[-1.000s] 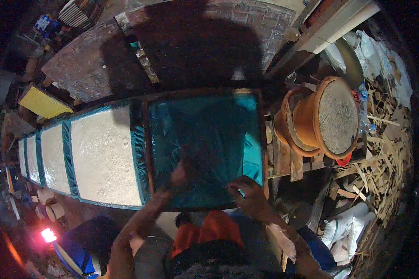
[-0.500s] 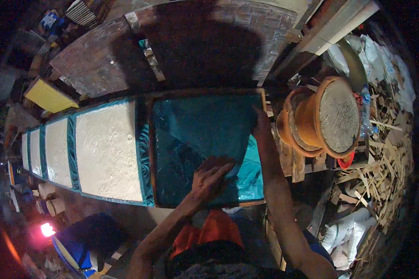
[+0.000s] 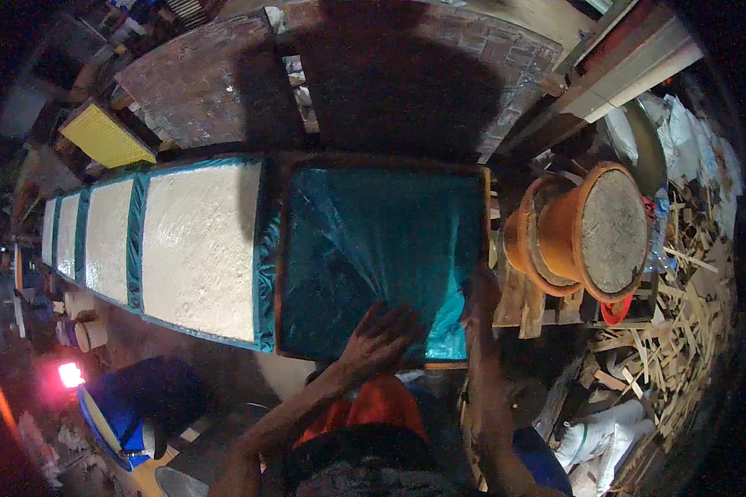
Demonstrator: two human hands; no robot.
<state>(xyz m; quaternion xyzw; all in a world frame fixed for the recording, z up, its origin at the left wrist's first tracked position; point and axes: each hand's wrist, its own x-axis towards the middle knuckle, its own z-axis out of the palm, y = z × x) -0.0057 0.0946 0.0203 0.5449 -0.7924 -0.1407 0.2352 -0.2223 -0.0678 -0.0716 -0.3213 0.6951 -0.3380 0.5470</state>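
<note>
A teal sheet (image 3: 373, 224), smooth and somewhat shiny, lies in a shallow wooden frame (image 3: 486, 190) in front of me, with creases running through its middle. My left hand (image 3: 381, 335) rests flat on the sheet's near part, fingers spread. Over the frame's right side is my right hand (image 3: 479, 298), at the sheet's edge; its fingers are dark, and whether they pinch the sheet is unclear. To the left, a row of trays lined with teal sheet holds a white, wet-looking mass (image 3: 199, 248).
Two orange-rimmed round pots (image 3: 612, 232) stand to the right on wooden planks. Scrap wood (image 3: 688, 323) and white sacks (image 3: 601, 443) lie beyond. Dark woven panels (image 3: 398, 83) lean behind the frame. A yellow board (image 3: 108, 135) is at the far left, a blue object (image 3: 124, 414) at the lower left.
My right hand has come nearer along the frame's right side. The teal sheet now spreads flatter across the far right. My left hand stays on the near part, fingers more spread.
</note>
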